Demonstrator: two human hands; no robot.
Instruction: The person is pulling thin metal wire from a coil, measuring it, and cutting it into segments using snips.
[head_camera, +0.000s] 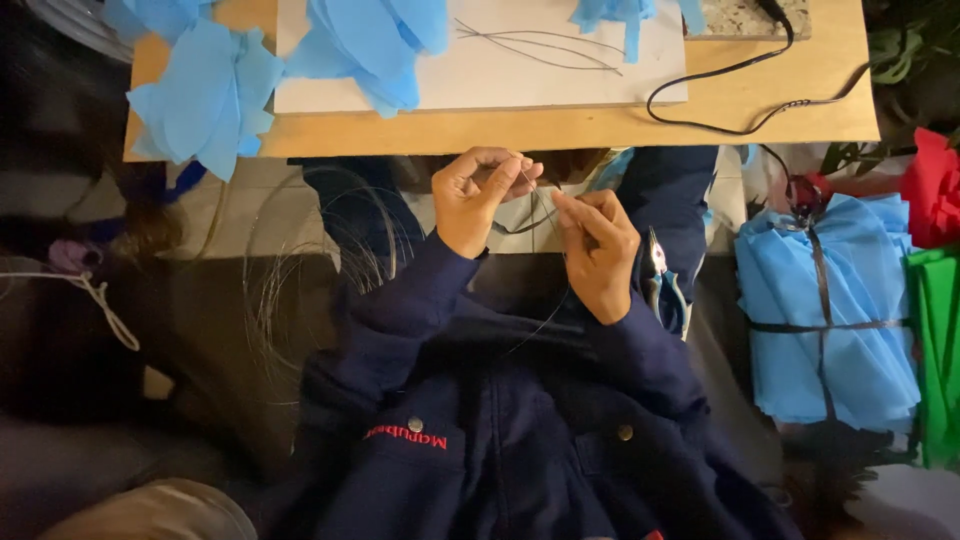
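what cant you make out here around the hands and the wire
- Head view: the thin wire between the left hand and right hand is too fine and dim to trace.
- Pliers partly hidden behind the right sleeve.
- Blue paper shapes cut off by the top edge.

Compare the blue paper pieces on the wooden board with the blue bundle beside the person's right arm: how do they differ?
The blue paper pieces lie loose, crumpled and spread out; the blue bundle is folded flat and stacked. The pieces are untied; the bundle is bound with dark straps. The pieces lie on the wooden board; the bundle lies lower, off it. Both share one light blue.
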